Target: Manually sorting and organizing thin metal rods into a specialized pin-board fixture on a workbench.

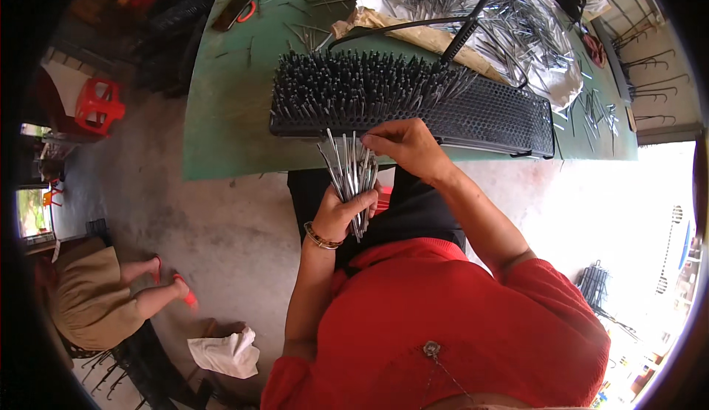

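Observation:
My left hand [341, 211] is closed round a bundle of thin silvery metal rods [353, 170] over my lap, their tips fanning out upward. Just above it, my right hand [410, 148] has thumb and forefinger pinched at the upper end of a rod beside the bundle. Directly beyond both hands lies a long black perforated rack [502, 118] along the table's near edge. Dark-tipped rods [354, 85] stand densely in its left and middle holes; toward its right end the holes show bare. My right hand partly hides the rack's front edge.
On the green table [229, 107], a heap of loose rods [473, 4] lies on white wrapping behind the rack. A black arm [476, 19] rises there. A phone [235, 9] and orange-handled scissors [249, 11] lie far left. A seated person [103, 295] and red stool [100, 106] are left.

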Available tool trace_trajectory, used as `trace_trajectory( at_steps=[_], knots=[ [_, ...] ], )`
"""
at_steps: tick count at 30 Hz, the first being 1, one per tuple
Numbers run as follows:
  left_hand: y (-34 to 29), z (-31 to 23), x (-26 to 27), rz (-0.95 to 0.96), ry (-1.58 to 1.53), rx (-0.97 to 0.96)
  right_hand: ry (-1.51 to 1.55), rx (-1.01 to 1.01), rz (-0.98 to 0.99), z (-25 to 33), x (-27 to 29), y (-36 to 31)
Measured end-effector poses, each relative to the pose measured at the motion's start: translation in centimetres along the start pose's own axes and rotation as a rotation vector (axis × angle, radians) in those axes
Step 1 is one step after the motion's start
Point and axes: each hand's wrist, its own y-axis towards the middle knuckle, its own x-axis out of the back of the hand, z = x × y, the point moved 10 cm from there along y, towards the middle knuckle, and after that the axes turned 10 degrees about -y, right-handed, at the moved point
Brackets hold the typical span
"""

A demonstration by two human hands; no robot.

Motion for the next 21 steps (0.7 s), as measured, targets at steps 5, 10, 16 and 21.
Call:
trace_trajectory(
  at_steps=[5, 10, 16, 21],
  knots=[
    [-0.2, 0.5, 1.0, -0.072, -0.053, -0.016, -0.032, 0.194, -0.153, 2.3, 1.4, 0.2],
    [-0.1, 0.8, 2.0, -0.089, -0.083, -0.020, -0.262, 0.435, -0.435, 7.2, 4.1, 0.2],
    [0.2, 0.5, 1.7, -0.069, -0.081, -0.035, -0.420, 0.486, -0.430, 7.4, 3.7, 1.6],
    [0.2, 1.0, 1.5, -0.061, -0.131, 0.005, -0.417, 0.501, -0.421, 7.2, 3.6, 1.7]
  ],
)
